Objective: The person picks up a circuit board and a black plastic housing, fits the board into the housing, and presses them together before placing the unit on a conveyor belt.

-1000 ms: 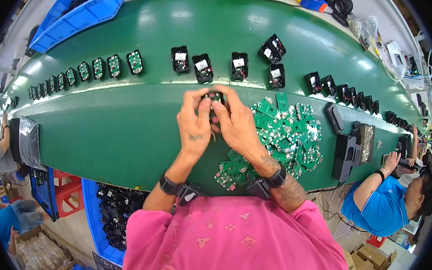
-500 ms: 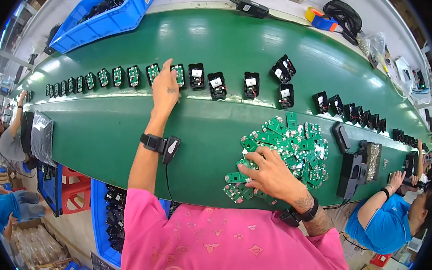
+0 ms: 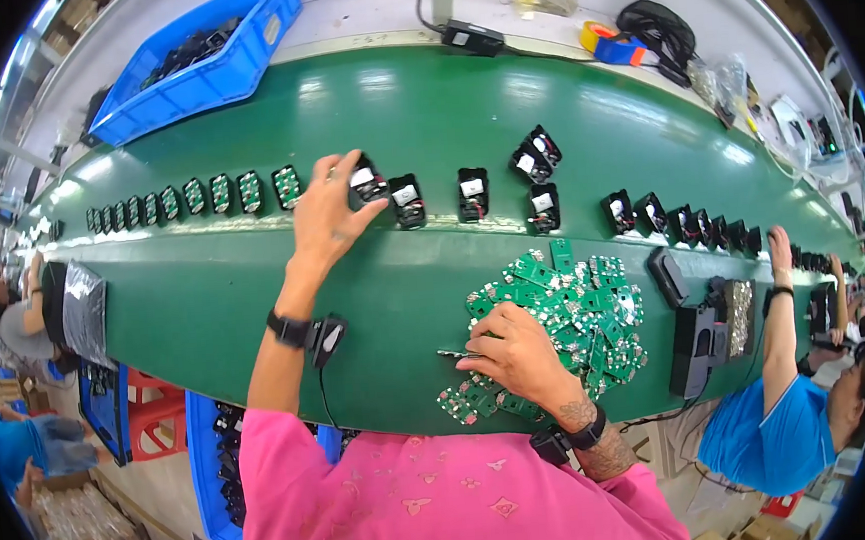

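Observation:
My left hand reaches out over the green conveyor belt and has its fingers around a small black housing at the left end of a row of black housings. My right hand rests near me on a heap of small green circuit boards, its fingers closing on one board at the heap's left edge. Both wrists wear black straps.
A row of green-filled housings runs left along the belt; more black housings run right. A blue bin sits far left, black fixtures right of the heap. A person in blue works at right, others at left.
A second ago both hands held a housing together above the heap. My left hand then carried it out to the belt's row; my right hand dropped onto the circuit boards.

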`<action>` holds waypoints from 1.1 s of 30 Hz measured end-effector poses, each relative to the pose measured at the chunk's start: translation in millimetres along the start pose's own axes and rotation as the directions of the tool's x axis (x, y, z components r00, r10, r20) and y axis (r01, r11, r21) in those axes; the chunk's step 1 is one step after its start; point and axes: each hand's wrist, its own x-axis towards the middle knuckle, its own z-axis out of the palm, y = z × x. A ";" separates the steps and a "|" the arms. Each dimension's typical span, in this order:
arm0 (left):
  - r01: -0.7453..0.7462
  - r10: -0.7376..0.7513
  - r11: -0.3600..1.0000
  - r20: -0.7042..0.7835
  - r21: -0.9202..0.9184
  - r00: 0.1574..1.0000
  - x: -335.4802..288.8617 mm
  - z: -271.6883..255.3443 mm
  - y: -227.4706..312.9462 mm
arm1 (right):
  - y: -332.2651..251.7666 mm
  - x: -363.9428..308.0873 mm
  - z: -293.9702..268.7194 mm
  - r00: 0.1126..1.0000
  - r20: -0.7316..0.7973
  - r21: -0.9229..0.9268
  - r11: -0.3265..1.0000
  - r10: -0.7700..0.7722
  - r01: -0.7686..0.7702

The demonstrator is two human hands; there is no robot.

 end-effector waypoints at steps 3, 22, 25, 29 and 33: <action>0.105 -0.154 0.925 -0.109 -0.366 0.982 -32.2 -5.8 8.2 | -2.6 0.6 0.1 0.999 0.030 0.050 0.998 0.023 -0.024; 0.238 -0.137 0.509 0.195 -0.827 0.971 -129.1 27.9 101.7 | -16.2 8.5 -17.1 0.859 0.010 0.754 0.560 0.512 -0.342; 0.206 -0.121 0.581 0.167 -0.788 0.979 -126.3 19.2 113.5 | -26.2 24.4 -21.8 0.847 -0.053 0.794 0.536 0.529 -0.285; 0.186 -0.100 0.640 0.159 -0.746 0.982 -124.7 14.1 120.5 | -20.8 24.7 -21.2 0.819 -0.018 0.779 0.522 0.574 -0.348; 0.157 -0.065 0.627 0.149 -0.763 0.987 -125.3 14.3 119.4 | -12.3 21.9 -20.9 0.751 0.144 0.806 0.364 0.645 -0.467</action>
